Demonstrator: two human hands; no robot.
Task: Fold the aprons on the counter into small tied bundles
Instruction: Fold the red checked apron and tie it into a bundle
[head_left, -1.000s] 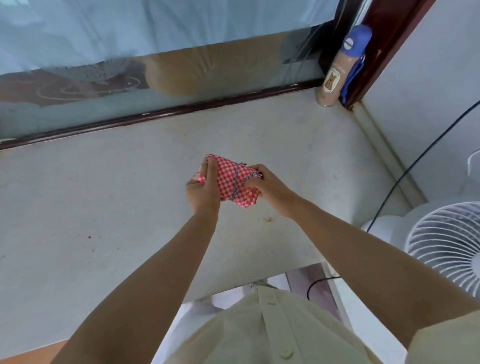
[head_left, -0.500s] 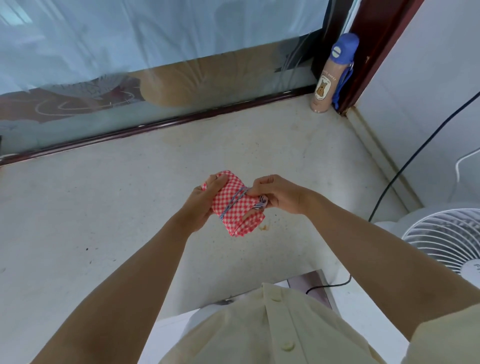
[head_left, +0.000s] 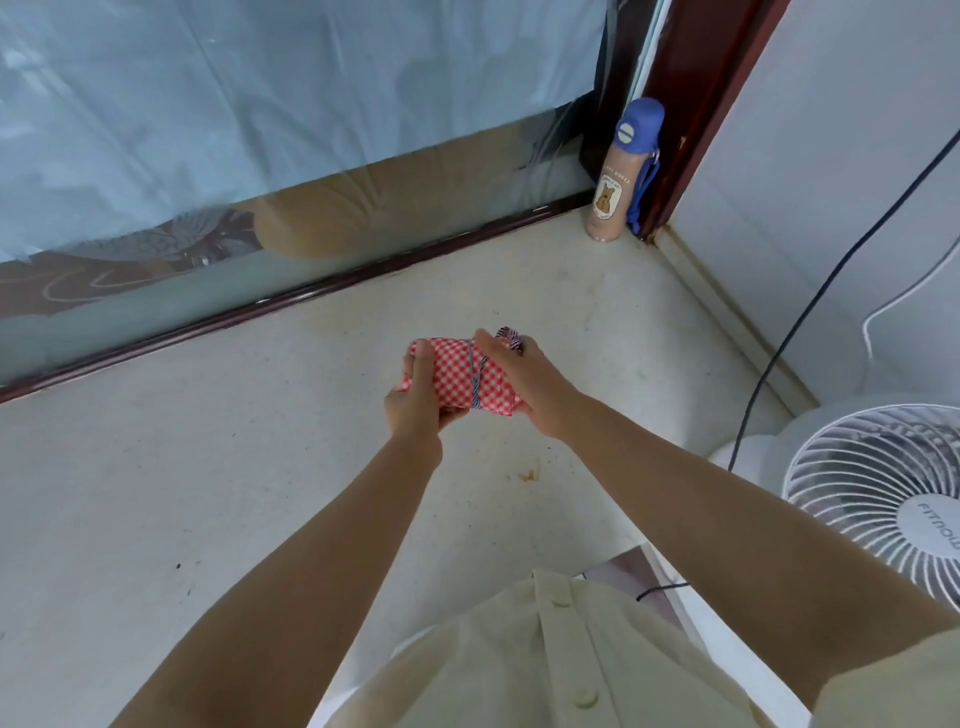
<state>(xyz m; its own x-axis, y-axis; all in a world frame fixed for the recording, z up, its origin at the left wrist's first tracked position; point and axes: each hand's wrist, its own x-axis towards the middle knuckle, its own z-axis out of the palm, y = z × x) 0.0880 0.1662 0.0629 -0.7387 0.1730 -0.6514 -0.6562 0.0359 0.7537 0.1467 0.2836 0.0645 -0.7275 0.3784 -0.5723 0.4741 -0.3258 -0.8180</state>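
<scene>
Apron bundle (head_left: 457, 376), red-checked and string-tied, is gripped between the left hand (head_left: 418, 408) and right hand (head_left: 527, 387) over the pale surface (head_left: 208, 467). A blue-capped bottle (head_left: 615, 182) stands closed in the far corner.

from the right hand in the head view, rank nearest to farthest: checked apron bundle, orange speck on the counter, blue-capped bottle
1. checked apron bundle: gripped by the right hand itself.
2. orange speck: on the counter, on the person's side of the hand.
3. blue-capped bottle: upright in the far right corner.
</scene>
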